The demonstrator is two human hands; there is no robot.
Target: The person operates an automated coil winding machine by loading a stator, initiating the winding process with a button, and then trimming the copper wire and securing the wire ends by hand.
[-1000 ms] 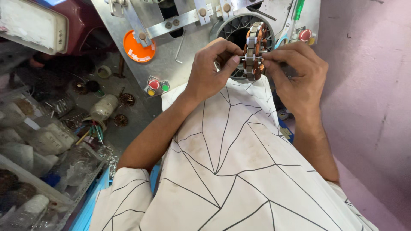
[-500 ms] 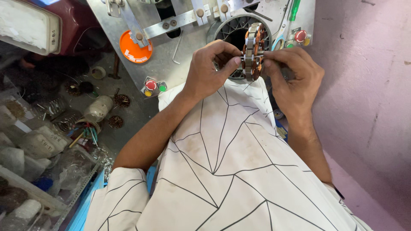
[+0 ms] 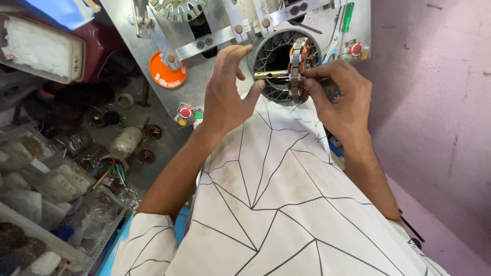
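Since the earlier frame, the left hand (image 3: pixel 225 94) has been opened off the stator (image 3: pixel 298 69), now pinched by the right hand (image 3: pixel 341 97) alone; its brass shaft (image 3: pixel 270 74) should be kept level.

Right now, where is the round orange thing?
In the head view, the orange disc sits on the grey metal machine panel, upper left of the left hand and just above the small red and green buttons.
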